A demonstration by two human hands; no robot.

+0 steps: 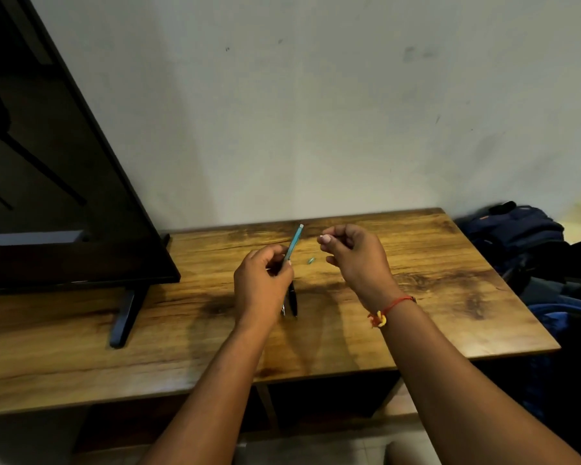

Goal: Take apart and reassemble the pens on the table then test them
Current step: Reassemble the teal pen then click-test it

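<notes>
Head cam, looking down at the table [349, 347]; everything is placed off it.

- Nearest its front edge: two bare forearms reach in over the top. A red thread bracelet [391, 307] with a yellow knot sits on the right wrist.
- Mid-table: I count two dark pens [292, 300] lying side by side, pointing toward the front edge, their far ends hidden under the left hand.
- Left hand [262, 283]: raised just above those pens, fingers and thumb curled round the lower end of a teal pen barrel [294, 243]. The barrel tilts up and away toward the back edge, with a pale tip at its top.
- Tabletop between the hands: a small teal piece [311, 261] lies loose, touching neither hand.
- Right hand [353, 256]: held above the table toward the back edge, apart from the barrel. Fingers curled in, thumb and forefinger tips pressed together. Too small for me to tell whether anything sits in that pinch.
- Left end of the table: a dark TV [64, 196] stands on a black foot [125, 317].
- Off the right end: a blue backpack [524, 236] on the floor.
- Behind the back edge: a plain pale wall [316, 112].
</notes>
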